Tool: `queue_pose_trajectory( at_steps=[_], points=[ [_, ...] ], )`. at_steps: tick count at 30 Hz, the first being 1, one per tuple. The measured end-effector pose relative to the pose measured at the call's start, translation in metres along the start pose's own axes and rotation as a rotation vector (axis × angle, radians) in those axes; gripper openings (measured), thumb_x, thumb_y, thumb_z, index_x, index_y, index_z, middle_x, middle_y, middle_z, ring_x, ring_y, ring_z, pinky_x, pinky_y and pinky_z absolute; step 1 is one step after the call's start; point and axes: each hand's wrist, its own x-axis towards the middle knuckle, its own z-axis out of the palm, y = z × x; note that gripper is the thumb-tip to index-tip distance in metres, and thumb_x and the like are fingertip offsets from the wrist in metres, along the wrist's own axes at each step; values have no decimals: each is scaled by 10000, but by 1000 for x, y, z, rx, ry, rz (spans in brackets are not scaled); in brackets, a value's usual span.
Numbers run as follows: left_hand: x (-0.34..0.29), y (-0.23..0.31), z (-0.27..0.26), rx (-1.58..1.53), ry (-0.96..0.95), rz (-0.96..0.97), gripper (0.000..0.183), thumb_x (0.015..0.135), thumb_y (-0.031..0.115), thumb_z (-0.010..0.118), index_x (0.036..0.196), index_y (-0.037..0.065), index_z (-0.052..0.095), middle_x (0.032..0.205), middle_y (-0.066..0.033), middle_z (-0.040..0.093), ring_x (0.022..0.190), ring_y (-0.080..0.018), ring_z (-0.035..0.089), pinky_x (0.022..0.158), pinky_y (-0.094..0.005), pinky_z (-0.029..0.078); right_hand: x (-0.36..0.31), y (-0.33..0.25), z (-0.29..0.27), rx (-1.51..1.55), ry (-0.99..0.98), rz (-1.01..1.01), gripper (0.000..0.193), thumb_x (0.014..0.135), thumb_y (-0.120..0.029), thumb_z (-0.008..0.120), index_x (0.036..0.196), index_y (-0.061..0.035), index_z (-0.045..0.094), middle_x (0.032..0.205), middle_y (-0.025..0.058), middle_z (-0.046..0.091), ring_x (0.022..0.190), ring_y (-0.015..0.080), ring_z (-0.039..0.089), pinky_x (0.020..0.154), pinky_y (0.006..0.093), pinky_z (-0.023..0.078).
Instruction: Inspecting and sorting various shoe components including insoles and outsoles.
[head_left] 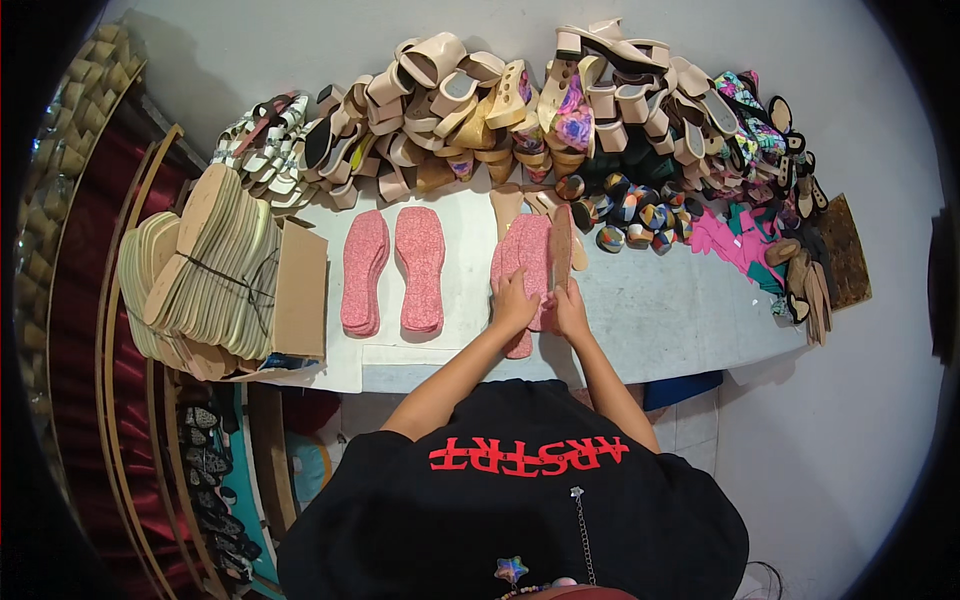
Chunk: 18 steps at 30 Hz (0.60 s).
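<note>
Left grip [515, 303] lies part-spread over overlapping pink insoles [536, 250]; whether it clasps or merely steadies them, I cannot tell. Right grip [571, 308] is closed on the near end of a brown-faced insole [563, 245], tipped on edge just beside them. Held only there, it could twist; uneven pressure might skew the pink ones across the tabletop [650, 310]. Farther back, heaped sandals [433, 60] could slump if knocked.
</note>
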Motion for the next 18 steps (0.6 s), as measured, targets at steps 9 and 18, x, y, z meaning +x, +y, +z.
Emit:
queue_pose_trajectory(
  at_steps=[9,18],
  points=[
    [33,-6,36,-461,57,-278,547,687,169,593,1164,-24,409,1047,-262,512,995,-350,506,869,-362,393,0,8,-4,-753,103,-62,797,658,-331,623,1252,72,277,1132,312,378,1062,415,367,926,444,286],
    [45,-16,27,-745,-174,-428,274,714,63,572,957,-44,506,808,-93,563,728,-174,551,621,-292,455,1,8,8,-697,78,-172,819,561,-220,733,1208,53,310,1079,233,406,1029,369,393,902,421,328]
  ],
)
